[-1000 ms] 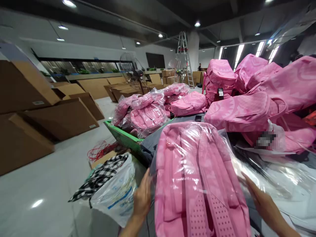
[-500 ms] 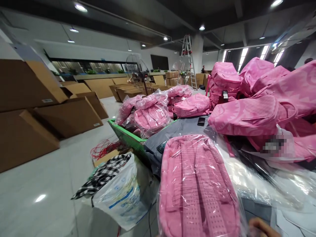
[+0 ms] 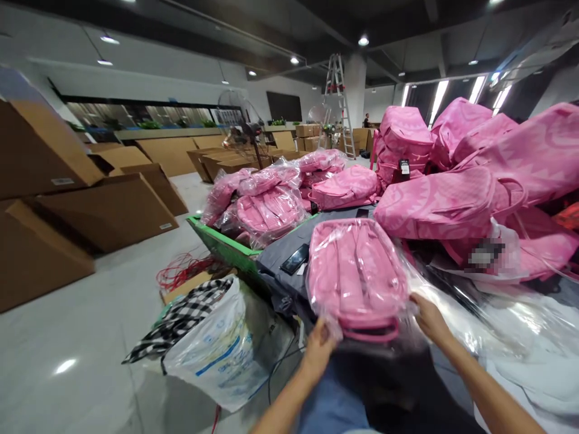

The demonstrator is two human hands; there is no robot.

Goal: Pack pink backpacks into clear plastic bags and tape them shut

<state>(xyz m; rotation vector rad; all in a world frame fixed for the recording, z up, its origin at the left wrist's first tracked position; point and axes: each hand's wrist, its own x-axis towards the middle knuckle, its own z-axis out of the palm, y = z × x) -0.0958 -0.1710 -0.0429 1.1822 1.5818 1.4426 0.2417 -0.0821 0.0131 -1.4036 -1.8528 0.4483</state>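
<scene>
A pink backpack (image 3: pixel 357 265) lies straps up in front of me inside a clear plastic bag, its top handle toward me. My left hand (image 3: pixel 320 345) is closed on the plastic bag (image 3: pixel 333 328) at the near left corner. On the opposite side, my right hand (image 3: pixel 427 313) pinches the same bag's edge near the right corner. The backpack rests on the grey-covered table (image 3: pixel 278 289). Just left of it lies a dark phone (image 3: pixel 295 259).
Unwrapped pink backpacks (image 3: pixel 434 202) are heaped at the right, beside loose clear plastic bags (image 3: pixel 511 319). Bagged backpacks (image 3: pixel 271 211) fill a green-edged bin (image 3: pixel 226 241). A white sack (image 3: pixel 212 355) with checked cloth stands on the floor, left. Cardboard boxes (image 3: pixel 113 211) stand farther left.
The bagged backpack has moved away from me and now lies flatter. Both hands have come into view on its near bag corners. The camera view has shifted slightly.
</scene>
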